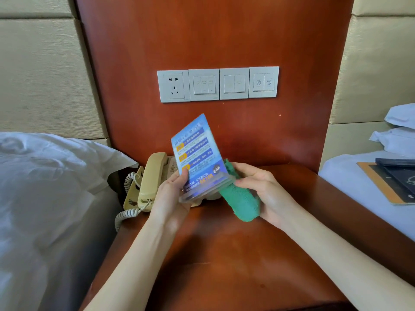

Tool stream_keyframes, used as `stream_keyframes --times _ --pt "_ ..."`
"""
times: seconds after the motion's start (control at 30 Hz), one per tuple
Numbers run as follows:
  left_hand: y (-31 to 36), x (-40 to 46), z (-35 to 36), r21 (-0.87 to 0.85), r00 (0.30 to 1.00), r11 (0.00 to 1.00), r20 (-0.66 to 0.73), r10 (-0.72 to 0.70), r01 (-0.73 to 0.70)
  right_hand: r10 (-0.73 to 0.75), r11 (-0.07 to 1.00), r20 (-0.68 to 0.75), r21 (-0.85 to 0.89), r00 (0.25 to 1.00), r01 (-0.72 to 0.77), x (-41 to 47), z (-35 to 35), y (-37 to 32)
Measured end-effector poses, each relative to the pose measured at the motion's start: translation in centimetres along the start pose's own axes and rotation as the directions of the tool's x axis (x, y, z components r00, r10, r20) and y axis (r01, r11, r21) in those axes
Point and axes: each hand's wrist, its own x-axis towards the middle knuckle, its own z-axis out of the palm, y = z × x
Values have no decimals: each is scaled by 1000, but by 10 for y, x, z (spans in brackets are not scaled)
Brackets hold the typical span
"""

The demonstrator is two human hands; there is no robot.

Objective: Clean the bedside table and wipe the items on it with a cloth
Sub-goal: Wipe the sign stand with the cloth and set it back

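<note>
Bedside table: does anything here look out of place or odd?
Nothing damaged or spilled. The blue sign card is tilted only because the left hand holds it up off the bedside table while the right hand grips the green cloth.

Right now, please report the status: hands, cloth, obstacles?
Left hand grips blue sign card. Right hand holds green cloth against card. Telephone sits behind, untouched.

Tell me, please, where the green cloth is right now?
In the head view, the green cloth is gripped in the right hand, just right of the blue sign card, above the wooden bedside table.
</note>
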Motion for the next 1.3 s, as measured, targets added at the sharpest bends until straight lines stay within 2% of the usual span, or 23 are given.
stream_keyframes --times 0.1,0.23,0.3,0.37,0.4,0.47,0.57,0.67,0.73,0.83,0.97,1.13,1.3 --pt "1 3 -4 -3 999 1000 -48 16 -16 1 1000 107 9 994 -2 0 1 2" --pt "-6 1 -1 73 997 997 -73 14 -9 -68 980 90 -179 994 83 -1 7 7" --pt "-9 1 0 200 995 978 -70 71 -55 -120 960 64 -246 991 132 -1 8 7" --pt "-11 2 1 383 987 914 -27 156 -134 -205 913 55 -350 977 211 -2 9 6" --pt "-13 2 2 445 983 881 -10 185 -162 -257 864 62 -432 964 258 -2 9 5" --pt "-13 1 6 481 989 867 1 148 -131 -331 728 105 -603 938 324 -3 12 7" --pt "-11 -1 9 405 996 911 68 55 -78 -369 504 196 -779 909 372 -7 15 12" --pt "-4 -5 10 369 981 912 144 132 -177 -437 279 318 -842 842 462 -8 16 14" --pt "1 -10 12 348 954 895 204 218 -278 -440 184 383 -847 812 500 -8 16 15" --pt "1 -14 14 312 950 904 203 236 -291 -404 205 385 -846 830 492 -8 16 17" --pt "-3 -19 13 250 973 952 188 133 -178 -382 202 334 -880 862 431 -3 7 16" --pt "-10 -17 11 267 955 935 246 166 -232 -383 135 239 -941 892 310 3 -6 17" --pt "-10 -18 10 240 956 943 237 175 -232 -406 119 199 -956 892 267 5 -5 21"
